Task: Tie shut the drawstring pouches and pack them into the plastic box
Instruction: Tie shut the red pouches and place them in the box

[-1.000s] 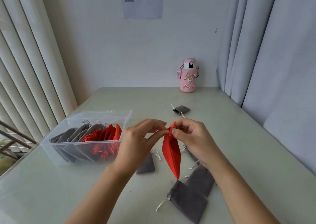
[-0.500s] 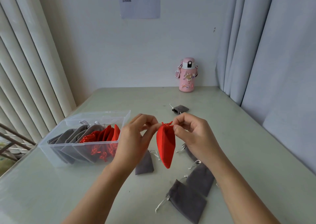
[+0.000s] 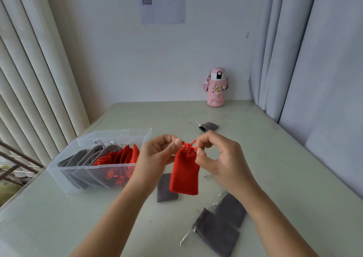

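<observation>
A red drawstring pouch (image 3: 184, 173) hangs in the air above the table's middle, its neck gathered and its flat face turned to me. My left hand (image 3: 157, 158) pinches the red cord at the left of the neck. My right hand (image 3: 218, 158) pinches the cord at the right. A clear plastic box (image 3: 102, 182) stands at the left, holding several grey and red pouches on edge. Loose grey pouches lie on the table: one under the red pouch (image 3: 165, 188), two by my right forearm (image 3: 216, 235), one farther back (image 3: 209, 126).
A pink bottle (image 3: 216, 87) stands at the table's back edge by the wall. Curtains hang along the right side and vertical blinds along the left. A railing shows past the table's left edge.
The red pouch has turned from edge-on to face-on and risen slightly. Both hands have drawn a little apart at its neck, and the neck is now gathered tight.
</observation>
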The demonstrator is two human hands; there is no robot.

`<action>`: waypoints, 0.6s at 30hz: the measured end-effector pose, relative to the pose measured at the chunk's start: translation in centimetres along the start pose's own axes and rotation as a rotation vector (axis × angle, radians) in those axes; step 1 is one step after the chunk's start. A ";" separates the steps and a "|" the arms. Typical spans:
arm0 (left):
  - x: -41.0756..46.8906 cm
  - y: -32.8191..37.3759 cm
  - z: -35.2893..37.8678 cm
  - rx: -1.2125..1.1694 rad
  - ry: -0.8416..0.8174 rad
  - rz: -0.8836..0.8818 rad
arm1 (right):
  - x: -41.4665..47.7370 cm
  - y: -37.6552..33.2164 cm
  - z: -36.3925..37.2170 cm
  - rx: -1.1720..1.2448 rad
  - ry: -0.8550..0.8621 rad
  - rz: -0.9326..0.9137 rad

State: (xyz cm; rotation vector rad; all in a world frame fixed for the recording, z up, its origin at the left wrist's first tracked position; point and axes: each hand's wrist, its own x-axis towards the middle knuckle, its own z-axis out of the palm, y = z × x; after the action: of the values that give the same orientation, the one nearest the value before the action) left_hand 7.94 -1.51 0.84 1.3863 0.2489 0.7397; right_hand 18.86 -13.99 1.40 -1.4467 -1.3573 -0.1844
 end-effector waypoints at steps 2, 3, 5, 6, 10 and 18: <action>0.1 0.4 -0.4 0.065 -0.014 0.051 | 0.2 0.2 -0.3 -0.021 0.030 0.009; 0.1 0.5 -0.5 0.100 -0.019 0.082 | 0.2 0.3 -0.5 -0.023 0.031 0.011; 0.0 0.5 -0.6 0.210 -0.012 0.154 | 0.2 0.5 -0.6 -0.022 0.023 0.014; -0.1 0.5 -0.6 0.284 0.000 0.194 | 0.2 0.5 -0.6 -0.026 0.017 0.012; -0.1 0.3 -0.6 0.452 0.041 0.300 | 0.1 0.7 -0.4 -0.060 -0.012 0.000; 0.1 -0.4 -0.7 0.853 0.074 0.513 | 0.0 0.7 -0.2 -0.134 -0.051 -0.021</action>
State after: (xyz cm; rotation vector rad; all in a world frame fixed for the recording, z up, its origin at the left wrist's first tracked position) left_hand 7.76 -0.87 0.39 2.2814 0.2843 1.1833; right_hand 19.56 -14.02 1.04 -1.5582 -1.4244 -0.2581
